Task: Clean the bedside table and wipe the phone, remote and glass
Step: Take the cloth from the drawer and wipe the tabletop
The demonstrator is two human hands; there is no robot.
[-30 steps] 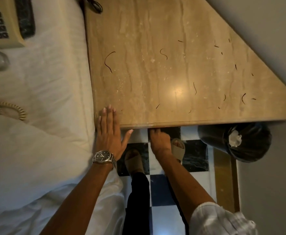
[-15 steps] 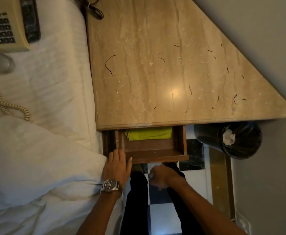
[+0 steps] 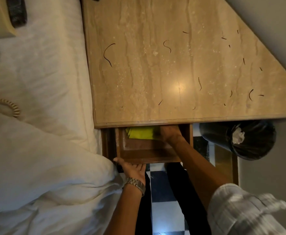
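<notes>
Beside the bed, your marble table lies strewn with hairs above an open drawer, where your right hand touches the yellow cloth, grip unclear, while your spread left hand braces the drawer's front.

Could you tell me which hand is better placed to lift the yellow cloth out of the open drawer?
The right hand: it is already inside the drawer, against the yellow cloth. The left hand is at the drawer's front edge, well away from the cloth.
</notes>
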